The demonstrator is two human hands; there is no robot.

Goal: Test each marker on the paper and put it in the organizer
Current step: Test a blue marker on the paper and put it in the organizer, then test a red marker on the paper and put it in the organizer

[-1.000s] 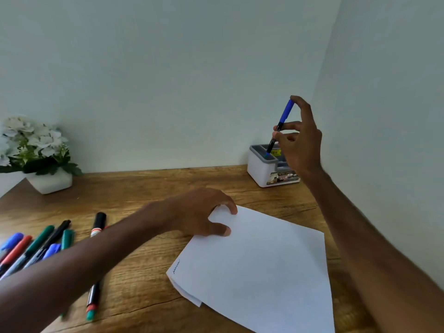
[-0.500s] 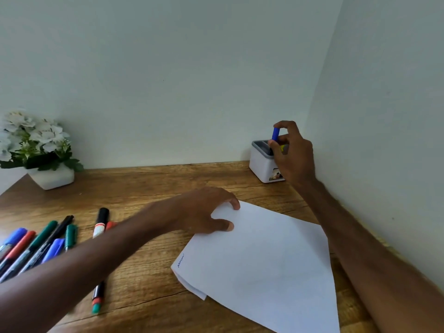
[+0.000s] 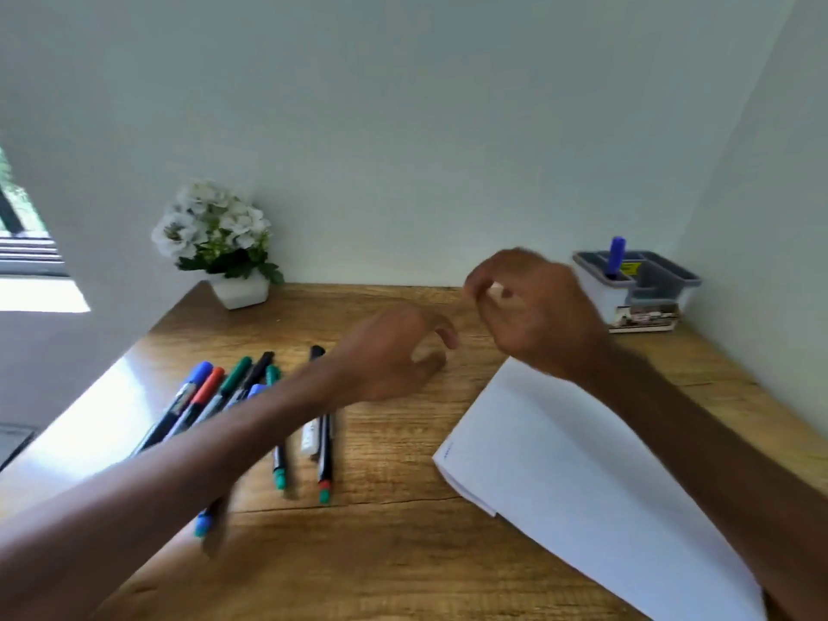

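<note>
A blue marker (image 3: 615,256) stands upright in the white and grey organizer (image 3: 600,293) at the back right corner of the desk. White paper (image 3: 578,486) lies on the right part of the wooden desk (image 3: 403,553). Several markers (image 3: 224,392) lie in a loose row at the left, partly hidden by my left forearm. My left hand (image 3: 394,351) hovers over the desk between the markers and the paper, fingers loosely curled, holding nothing. My right hand (image 3: 533,307) hangs in the air left of the organizer, fingers loosely curled and empty.
A white pot of white flowers (image 3: 219,244) stands at the back left of the desk. Walls close the desk at the back and on the right. A window shows at the far left edge.
My right hand let go of the blue marker in the organizer and drew back to the left. My left hand lifted off the paper and moved left. The view turned to the left.
</note>
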